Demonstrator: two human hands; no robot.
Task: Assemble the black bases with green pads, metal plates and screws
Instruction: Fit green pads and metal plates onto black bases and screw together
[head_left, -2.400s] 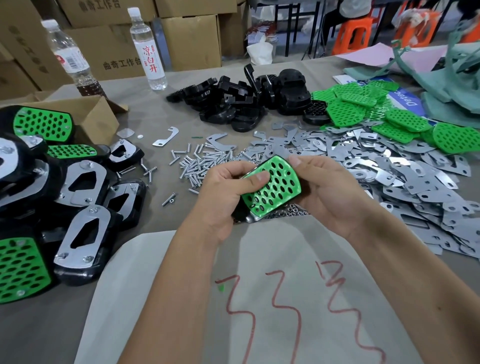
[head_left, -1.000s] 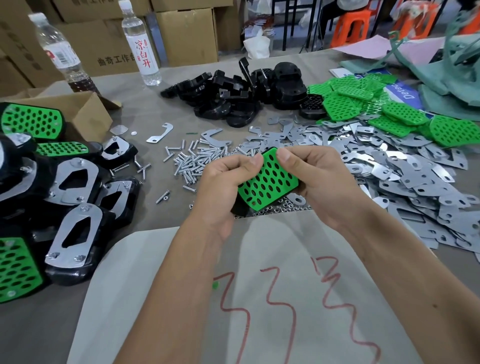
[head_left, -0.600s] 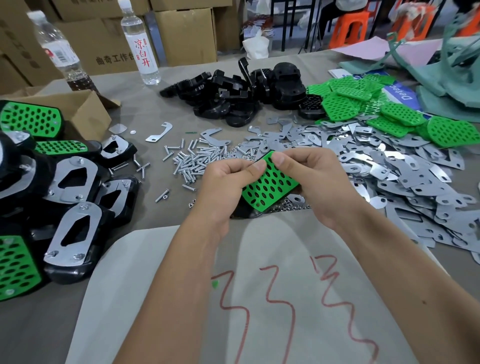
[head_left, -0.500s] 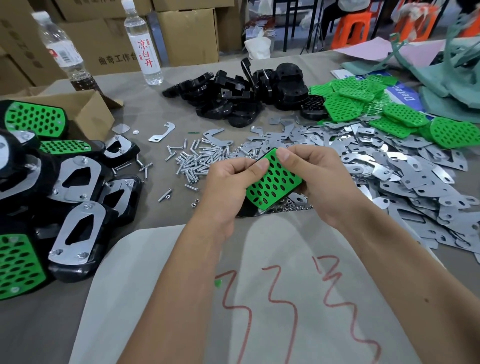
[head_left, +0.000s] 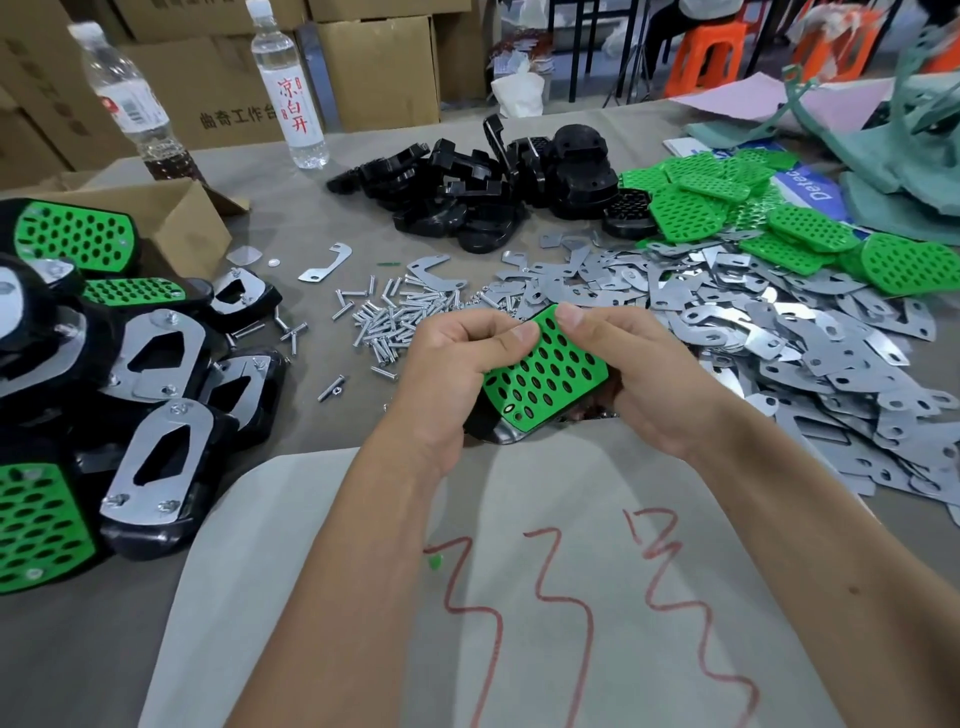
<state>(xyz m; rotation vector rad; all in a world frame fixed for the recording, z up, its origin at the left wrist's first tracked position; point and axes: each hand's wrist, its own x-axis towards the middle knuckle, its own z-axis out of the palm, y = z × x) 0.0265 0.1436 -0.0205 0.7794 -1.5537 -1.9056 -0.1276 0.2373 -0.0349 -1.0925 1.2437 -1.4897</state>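
Both thumbs press on the far, upper end of the green pad (head_left: 545, 371): the left hand (head_left: 452, 374) curls round its left edge with the thumb tip on the top corner, and the right hand (head_left: 644, 369) curls round the right edge with its thumb laid along the top rim. Neither hand is spread – the fingers of both are bent and wrapped under the piece, so the grip is close and two-sided. Under the pad sits the black base (head_left: 480, 423), seen only as a dark edge at the lower left, with a sliver of bright metal below it; how far the pad is seated in the base cannot be told from here.

The pad's long axis runs from lower left, near the person, to upper right, away, tilted so its holed face looks up at the camera. It lies between the two hands, equally near to each, held just above the table (head_left: 291, 421). Judging by the thumbs, the step in hand is pressing the pad home into the base.

Outward from there, the loose screws (head_left: 384, 322) lie just beyond the left hand – the nearer one for a pick – while the metal plates (head_left: 779, 332) spread to the right, beside the right hand. Spare black bases (head_left: 467, 182) and green pads (head_left: 727, 208) are heaped further back, and finished units (head_left: 156, 415) are piled at the far left.
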